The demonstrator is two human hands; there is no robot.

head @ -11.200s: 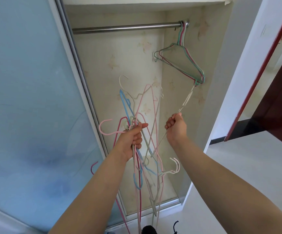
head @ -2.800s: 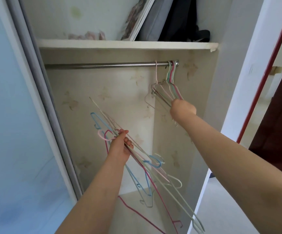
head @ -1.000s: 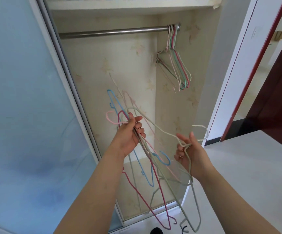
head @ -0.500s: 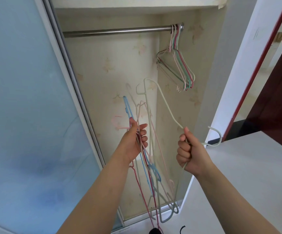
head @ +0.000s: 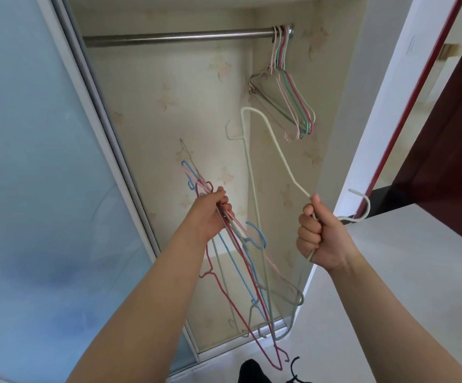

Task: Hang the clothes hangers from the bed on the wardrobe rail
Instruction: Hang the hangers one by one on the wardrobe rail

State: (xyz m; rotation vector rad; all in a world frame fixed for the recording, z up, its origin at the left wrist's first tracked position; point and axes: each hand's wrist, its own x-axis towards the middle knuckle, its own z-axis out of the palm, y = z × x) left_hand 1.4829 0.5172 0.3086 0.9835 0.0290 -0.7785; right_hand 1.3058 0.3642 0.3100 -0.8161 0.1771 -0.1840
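Note:
My left hand grips a bundle of thin wire hangers, pink, blue, red and grey, which dangle below it toward the wardrobe floor. My right hand is curled round the neck of a single white hanger, whose body stands up to the left and whose hook curves out to the right of my fist. The metal wardrobe rail runs across the top. Several hangers hang at its right end, above and apart from both hands.
A frosted blue sliding door with its pale frame fills the left. The wardrobe's right wall and a white door frame with a dark red door stand on the right. Pale floor lies below, with a dark object at the bottom edge.
My right hand has pulled the white hanger out of the bundle and away to the right, lifting it. The left hand's bundle has swung down to hang straighter.

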